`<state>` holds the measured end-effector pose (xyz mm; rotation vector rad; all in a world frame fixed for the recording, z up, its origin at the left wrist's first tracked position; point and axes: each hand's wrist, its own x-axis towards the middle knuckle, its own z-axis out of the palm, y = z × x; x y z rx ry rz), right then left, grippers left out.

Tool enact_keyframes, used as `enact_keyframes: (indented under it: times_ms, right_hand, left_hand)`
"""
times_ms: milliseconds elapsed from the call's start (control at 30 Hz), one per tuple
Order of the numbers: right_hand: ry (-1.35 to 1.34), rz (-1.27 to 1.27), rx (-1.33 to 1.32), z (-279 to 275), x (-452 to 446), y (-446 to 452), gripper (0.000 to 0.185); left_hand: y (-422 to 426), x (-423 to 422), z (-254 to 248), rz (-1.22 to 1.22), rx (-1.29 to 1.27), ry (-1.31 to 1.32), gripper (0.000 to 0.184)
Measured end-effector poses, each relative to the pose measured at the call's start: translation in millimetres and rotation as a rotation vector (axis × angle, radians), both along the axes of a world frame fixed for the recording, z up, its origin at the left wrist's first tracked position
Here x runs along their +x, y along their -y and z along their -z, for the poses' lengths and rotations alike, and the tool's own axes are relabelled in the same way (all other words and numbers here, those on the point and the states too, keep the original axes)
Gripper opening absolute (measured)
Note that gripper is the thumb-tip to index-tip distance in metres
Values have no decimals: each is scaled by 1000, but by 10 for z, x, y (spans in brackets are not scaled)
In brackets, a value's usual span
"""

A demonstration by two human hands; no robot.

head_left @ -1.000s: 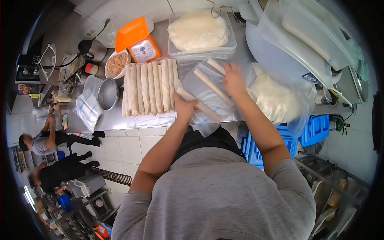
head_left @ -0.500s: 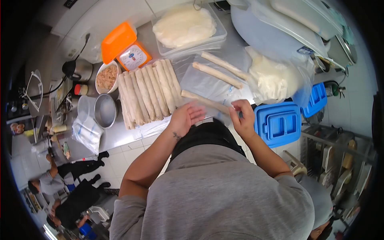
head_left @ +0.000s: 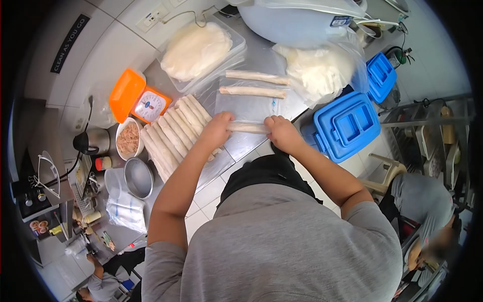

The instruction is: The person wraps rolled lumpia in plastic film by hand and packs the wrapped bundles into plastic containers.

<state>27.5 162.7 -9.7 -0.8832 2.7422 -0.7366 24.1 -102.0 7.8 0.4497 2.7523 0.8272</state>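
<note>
A: Where is the long roll (head_left: 248, 128)?
B: It lies at the near edge of the clear sheet (head_left: 241, 107), by the front edge of the table (head_left: 240, 146), right in front of the person.

A: Which way does it point?
B: Side to side. One end is at the left hand (head_left: 217, 129) and the other is at the right hand (head_left: 283, 133). It lies almost level, about in line with the far roll (head_left: 257, 77) and the middle roll (head_left: 253, 92). The row of rolls (head_left: 176, 132) on the left slants instead.

A: What are the hands doing?
B: Each one pinches an end, with its fingers curled in and its back up. I can't see where the left thumb is.

A: And the arms?
B: Both reach forward with bent elbows out wide. The left arm slants in to the right, and the right arm slants in to the left.
</note>
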Motion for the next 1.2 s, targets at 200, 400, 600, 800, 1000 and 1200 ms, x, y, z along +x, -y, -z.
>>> enact_keyframes:
  times_ms: [200, 400, 600, 800, 1000, 1200]
  right_hand:
    - [25, 64, 102, -50, -151, -20, 24]
    - [-301, 126, -14, 24, -844, 344, 22]
    - [-74, 28, 36, -14, -1307, 344, 24]
    - [-207, -28, 65, 41, -1181, 334, 27]
    - [50, -49, -8, 161, -1576, 282, 28]
    - [170, 67, -216, -241, -1599, 242, 24]
  left_hand:
    - [159, -218, 5, 139, -26, -81, 27]
    - [96, -155, -57, 169, -148, -68, 31]
    - [130, 6, -55, 171, -225, -98, 37]
    - [139, 51, -1, 153, -235, -95, 40]
    - [-57, 88, -201, 158, -292, -179, 44]
    - [-728, 8, 116, 347, -196, -153, 49]
